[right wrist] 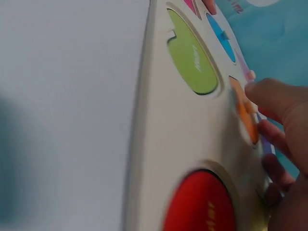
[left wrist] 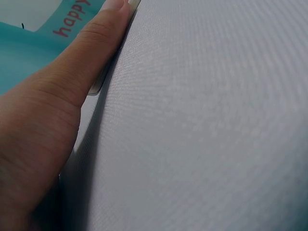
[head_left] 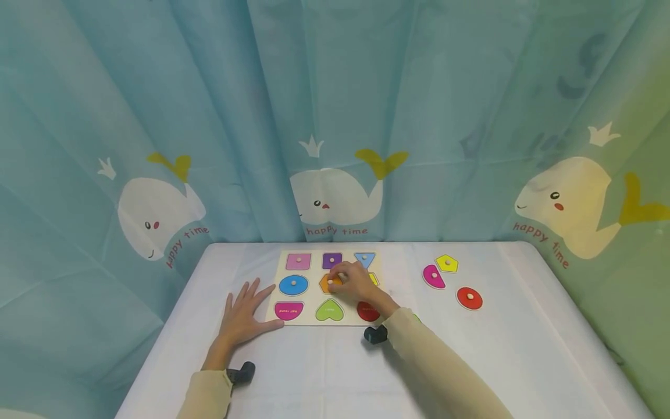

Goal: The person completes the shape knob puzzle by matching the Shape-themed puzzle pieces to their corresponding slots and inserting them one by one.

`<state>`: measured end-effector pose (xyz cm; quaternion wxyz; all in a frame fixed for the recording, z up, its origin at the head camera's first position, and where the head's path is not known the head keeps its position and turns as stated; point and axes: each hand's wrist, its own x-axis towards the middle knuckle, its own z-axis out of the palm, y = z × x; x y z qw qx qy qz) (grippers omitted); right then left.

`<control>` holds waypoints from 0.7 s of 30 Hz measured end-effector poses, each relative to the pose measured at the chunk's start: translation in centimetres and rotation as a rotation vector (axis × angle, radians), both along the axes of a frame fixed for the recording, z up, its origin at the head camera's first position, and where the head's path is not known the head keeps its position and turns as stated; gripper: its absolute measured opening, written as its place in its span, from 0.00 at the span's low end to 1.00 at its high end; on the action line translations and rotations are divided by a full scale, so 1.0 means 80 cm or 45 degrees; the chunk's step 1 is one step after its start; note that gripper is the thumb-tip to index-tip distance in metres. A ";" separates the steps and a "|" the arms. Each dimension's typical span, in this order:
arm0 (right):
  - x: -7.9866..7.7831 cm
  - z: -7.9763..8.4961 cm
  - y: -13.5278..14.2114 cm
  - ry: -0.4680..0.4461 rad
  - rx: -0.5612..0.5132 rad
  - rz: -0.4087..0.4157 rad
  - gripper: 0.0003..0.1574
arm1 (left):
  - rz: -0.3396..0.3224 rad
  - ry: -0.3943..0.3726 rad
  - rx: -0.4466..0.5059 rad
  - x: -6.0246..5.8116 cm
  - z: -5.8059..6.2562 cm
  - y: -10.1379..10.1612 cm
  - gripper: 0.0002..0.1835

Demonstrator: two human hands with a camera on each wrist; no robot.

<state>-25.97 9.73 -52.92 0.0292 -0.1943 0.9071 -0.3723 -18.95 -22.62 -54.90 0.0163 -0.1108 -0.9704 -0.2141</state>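
A cream shape-puzzle board (head_left: 314, 273) lies flat on the table. Over its middle, my right hand (head_left: 357, 283) pinches the small knob of an orange hexagon piece (right wrist: 246, 115) between thumb and finger. The hexagon sits at its place on the board. My left hand (head_left: 243, 314) rests flat with fingers spread, its thumb and a fingertip touching the board's left side. Knobbed pieces fill other places: a pink square (head_left: 298, 262), a purple square (head_left: 328, 257), a light-blue triangle (head_left: 364, 256) and a blue oval (head_left: 293, 285).
Right of the board lie a loose yellow pentagon (head_left: 446, 263), a magenta half round (head_left: 434, 277) and a red circle (head_left: 469, 298). A green edge (head_left: 417, 318) shows behind my right sleeve. Printed half-round, heart (head_left: 329, 310) and red recesses line the board's near row. A curtain hangs behind.
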 end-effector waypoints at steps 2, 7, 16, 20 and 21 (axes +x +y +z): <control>0.000 0.004 0.004 -0.026 0.016 0.046 0.14 | 0.002 -0.002 -0.009 0.001 0.000 0.000 0.54; -0.001 0.012 0.013 -0.060 0.014 0.141 0.26 | 0.004 0.001 -0.005 0.002 0.004 0.002 0.54; 0.005 0.027 0.037 -0.049 -0.055 0.178 0.44 | 0.008 -0.004 -0.019 0.002 0.000 0.002 0.54; 0.006 0.036 0.053 -0.028 -0.044 0.137 0.46 | 0.009 0.013 -0.013 0.002 0.000 0.002 0.55; 0.006 0.038 0.057 -0.028 -0.032 0.121 0.46 | 0.010 0.017 -0.012 0.002 0.001 0.001 0.54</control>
